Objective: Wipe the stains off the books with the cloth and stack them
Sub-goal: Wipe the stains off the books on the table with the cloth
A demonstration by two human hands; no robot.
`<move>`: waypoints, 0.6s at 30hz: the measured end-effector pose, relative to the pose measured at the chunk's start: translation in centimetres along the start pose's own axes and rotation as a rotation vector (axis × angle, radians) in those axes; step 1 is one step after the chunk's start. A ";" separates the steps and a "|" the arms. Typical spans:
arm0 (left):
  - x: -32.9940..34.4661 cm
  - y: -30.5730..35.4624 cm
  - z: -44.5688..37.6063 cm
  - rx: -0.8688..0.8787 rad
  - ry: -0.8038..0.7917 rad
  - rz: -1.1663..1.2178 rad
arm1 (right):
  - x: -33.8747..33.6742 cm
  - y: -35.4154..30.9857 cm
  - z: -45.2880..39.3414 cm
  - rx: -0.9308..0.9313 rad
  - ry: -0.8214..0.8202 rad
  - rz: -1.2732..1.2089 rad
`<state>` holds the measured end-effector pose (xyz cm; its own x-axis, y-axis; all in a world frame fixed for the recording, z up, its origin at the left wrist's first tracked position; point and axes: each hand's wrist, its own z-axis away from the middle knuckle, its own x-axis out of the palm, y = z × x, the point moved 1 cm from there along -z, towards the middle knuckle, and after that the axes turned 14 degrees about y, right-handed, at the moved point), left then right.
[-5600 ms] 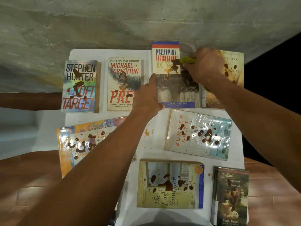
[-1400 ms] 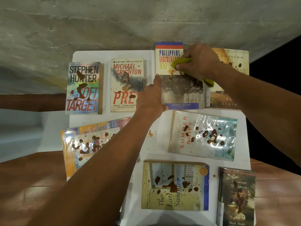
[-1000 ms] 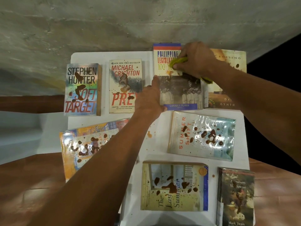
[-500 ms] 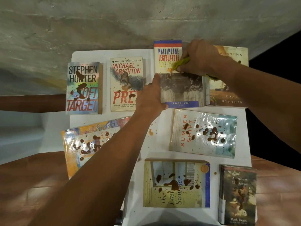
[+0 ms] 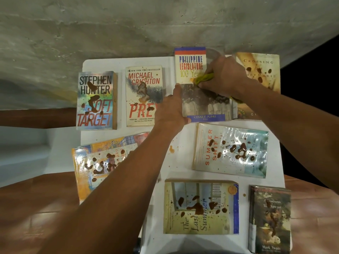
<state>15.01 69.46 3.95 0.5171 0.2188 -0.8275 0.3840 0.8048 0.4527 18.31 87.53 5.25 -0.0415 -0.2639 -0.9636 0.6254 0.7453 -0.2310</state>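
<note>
- Eight books lie face up on the white worktop [image 5: 102,136] as I watch from the head camera, and seven of them carry brown stains on their covers.
- My right hand [image 5: 222,76] is bunched around a yellow-green cloth [image 5: 204,78], fingers curled on it, pressing it onto the middle of the Philippine Legislature book [image 5: 199,85] in the far row; a tail of the cloth shows under the wrist at that book's right edge.
- My left hand [image 5: 170,110] lies flat with fingers straight along the same book's left edge, thumb at its near corner, holding nothing.
- Far row, left to right: the Soft Target book [image 5: 96,100], the Prey book [image 5: 144,92] with its near right corner under my left hand, the book being wiped, and the Crossing book [image 5: 260,70], partly covered by my right forearm.
- Middle row: a colourful glossy book [image 5: 95,162] on the left, crossed by my left forearm and overhanging the worktop's left side, and the Summer Shift book [image 5: 231,149] on the right, slightly tilted.
- Near row: the Last Summer book [image 5: 200,208] and, just beside it on the right, the Tom Sawyer book [image 5: 270,219] at the worktop's corner.
- Small brown drops mark the bare worktop between the two middle books.
- A rough concrete wall [image 5: 128,24] rises behind the worktop.
</note>
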 end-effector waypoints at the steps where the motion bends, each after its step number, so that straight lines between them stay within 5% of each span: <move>1: -0.1 0.0 0.1 -0.002 0.001 0.007 | -0.1 -0.1 0.0 0.013 0.016 0.018; 11: -0.1 -0.2 0.1 0.006 0.000 -0.008 | 0.0 -0.4 -0.9 0.021 0.086 -0.040; 15: -0.1 -0.2 0.1 0.009 -0.004 0.001 | -0.3 -1.4 -1.9 -0.088 -0.089 -0.029; 18: -0.1 -0.2 0.1 0.008 0.003 0.015 | -0.7 -1.5 -2.6 -0.111 -0.043 0.014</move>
<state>14.98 69.17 3.95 0.5202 0.2329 -0.8216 0.3823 0.7967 0.4680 15.40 88.15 5.88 0.0014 -0.2769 -0.9609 0.5358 0.8115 -0.2331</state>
